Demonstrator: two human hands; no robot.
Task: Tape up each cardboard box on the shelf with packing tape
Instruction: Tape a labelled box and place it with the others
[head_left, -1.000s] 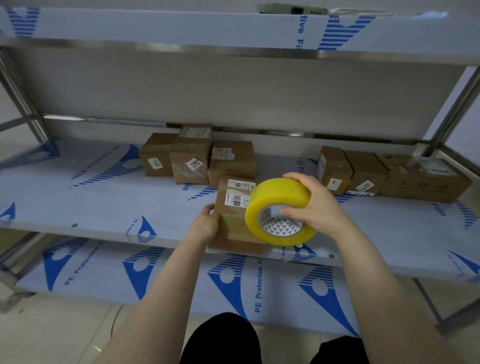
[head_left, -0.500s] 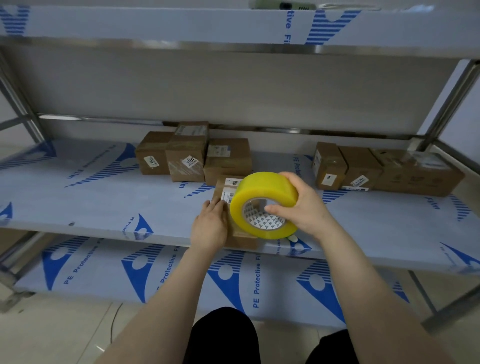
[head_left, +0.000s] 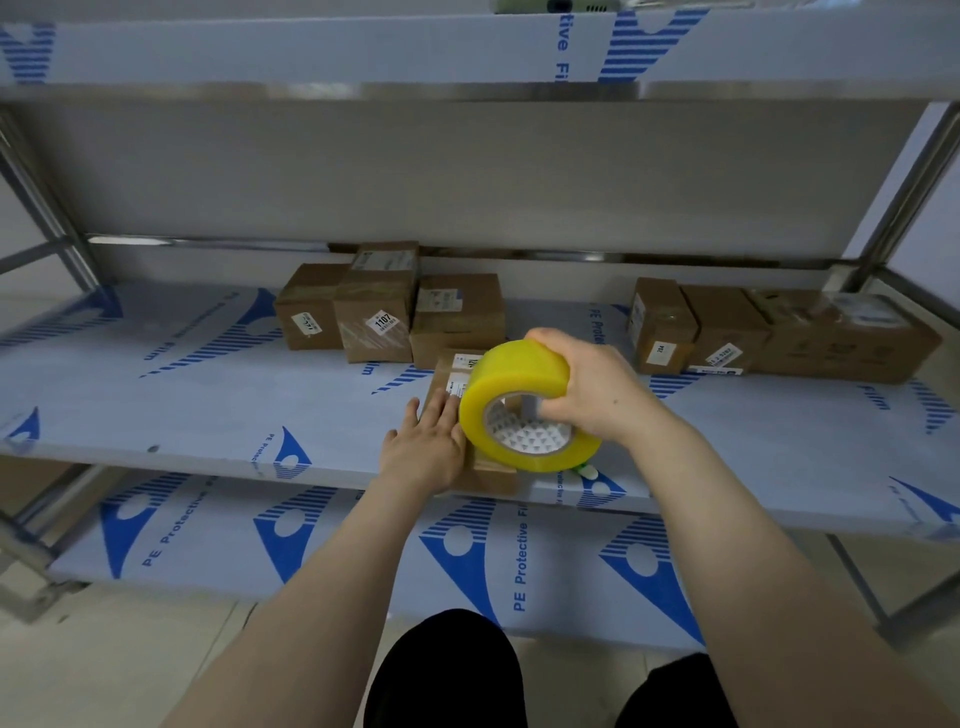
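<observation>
**A:** What stands at the left?

**B:** The shelf (head_left: 156, 441) is a flat sheet under a smooth, pale film (head_left: 218, 358) printed with blue stripes and triangles. At its back, the left boxes (head_left: 376, 312) are three blocks of matt brown cardboard that touch side by side. The middle one has a white label reading 1107 and a glossy patch of clear tape.

**A:** And the one being worked on?

**B:** The front box (head_left: 442, 376) lies near the shelf's front edge, just before the left boxes. It is plain brown card with white printed labels on top. The left hand (head_left: 423, 452) lies flat on its top with the fingers straight and close together. The grip is wide and holds nothing.

**A:** The tape?

**B:** The roll (head_left: 519, 384) is a thick, shiny, yellow ring, and its white core is printed with small triangles. It is over the box's right part, tilted so the core faces the camera. I cannot tell whether it touches the card. The right hand (head_left: 592, 389) has its grip closed on it, fingers curled over the outer band and thumb hooked into the core.

**A:** Further right?

**B:** The right boxes (head_left: 727, 332) form a touching row of brown cardboard at the back. The last is the widest and has a shiny wrap on top.
</observation>
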